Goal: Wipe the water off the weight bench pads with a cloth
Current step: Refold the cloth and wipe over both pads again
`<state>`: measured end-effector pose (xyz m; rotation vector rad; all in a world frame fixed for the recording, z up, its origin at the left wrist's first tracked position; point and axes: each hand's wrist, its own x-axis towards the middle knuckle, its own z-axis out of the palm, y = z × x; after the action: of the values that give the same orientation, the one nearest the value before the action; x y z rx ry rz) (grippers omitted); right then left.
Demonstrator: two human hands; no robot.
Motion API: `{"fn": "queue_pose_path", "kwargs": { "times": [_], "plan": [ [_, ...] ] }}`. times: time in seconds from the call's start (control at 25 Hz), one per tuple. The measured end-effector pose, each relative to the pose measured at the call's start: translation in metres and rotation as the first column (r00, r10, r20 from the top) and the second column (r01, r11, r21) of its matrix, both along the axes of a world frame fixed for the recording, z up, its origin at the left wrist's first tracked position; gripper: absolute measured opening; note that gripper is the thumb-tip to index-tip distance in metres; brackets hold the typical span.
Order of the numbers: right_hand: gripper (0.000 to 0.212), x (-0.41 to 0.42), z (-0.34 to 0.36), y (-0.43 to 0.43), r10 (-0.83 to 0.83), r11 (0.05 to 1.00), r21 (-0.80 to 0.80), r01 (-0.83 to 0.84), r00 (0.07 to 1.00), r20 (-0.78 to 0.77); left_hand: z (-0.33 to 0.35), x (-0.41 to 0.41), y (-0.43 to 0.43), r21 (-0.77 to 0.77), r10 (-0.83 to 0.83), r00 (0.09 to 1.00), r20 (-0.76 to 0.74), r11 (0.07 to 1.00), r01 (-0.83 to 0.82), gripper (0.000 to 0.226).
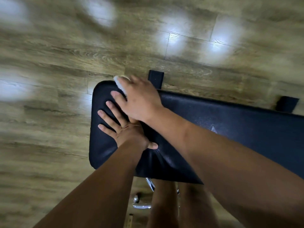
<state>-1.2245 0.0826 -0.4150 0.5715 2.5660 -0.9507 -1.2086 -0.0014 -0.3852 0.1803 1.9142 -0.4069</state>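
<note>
Right hand (139, 99) fingers pin white cloth (120, 84) at pad (230, 122) far-left corner, left hand (125, 129) splayed flat empty; pad runs long rightward.

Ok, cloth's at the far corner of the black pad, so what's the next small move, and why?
Probably draw the right hand and its white cloth back toward the near edge of the black padded bench; the left hand braces flat, and glossy streaks show there.

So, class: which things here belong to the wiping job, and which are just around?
Job: cloth under right hand; left hand flat on pad; long pad.

Around: wood floor; black feet; chrome frame.
</note>
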Motion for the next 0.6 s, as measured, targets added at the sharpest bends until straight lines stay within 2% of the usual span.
{"fn": "queue_pose_path", "kwargs": {
  "times": [0.08,0.16,0.24,0.32,0.4,0.44,0.52,0.6],
  "plan": [
    [0.044,0.046,0.008,0.035,-0.023,1.0,-0.016,0.022,0.998,-0.052,0.0,0.0,0.001,0.02,0.017,1.0,-0.003,1.0,-0.017,0.177],
    [0.04,0.127,0.013,0.092,-0.15,0.985,0.078,0.152,0.988,-0.03,0.001,-0.001,0.0,0.045,0.021,1.0,-0.01,0.999,-0.02,0.178],
    [0.046,0.212,0.026,0.146,-0.28,0.943,0.232,0.239,0.946,0.164,0.001,-0.001,-0.001,0.053,0.023,1.0,-0.005,0.998,-0.023,0.178],
    [0.057,0.256,0.033,0.169,-0.416,0.874,0.383,0.3,0.869,0.269,0.0,0.0,-0.003,0.071,0.032,0.999,-0.011,0.997,-0.031,0.178],
    [0.05,0.24,0.024,0.149,-0.524,0.782,0.483,0.393,0.834,0.17,0.0,0.001,-0.006,0.086,0.02,1.0,-0.015,0.996,-0.019,0.178],
    [0.042,0.215,0.017,0.129,-0.502,0.787,0.471,0.399,0.858,0.112,-0.001,0.002,-0.007,0.095,0.019,1.0,-0.018,0.995,-0.017,0.178],
    [0.03,0.144,0.006,0.078,-0.355,0.856,0.404,0.321,0.935,0.009,-0.001,0.001,-0.006,0.109,0.029,0.999,-0.029,0.994,-0.026,0.179],
    [0.034,0.078,0.001,0.03,-0.208,0.929,0.308,0.207,0.978,-0.029,0.002,0.001,-0.006,0.102,0.034,0.999,-0.037,0.994,-0.03,0.179]
  ]
}}
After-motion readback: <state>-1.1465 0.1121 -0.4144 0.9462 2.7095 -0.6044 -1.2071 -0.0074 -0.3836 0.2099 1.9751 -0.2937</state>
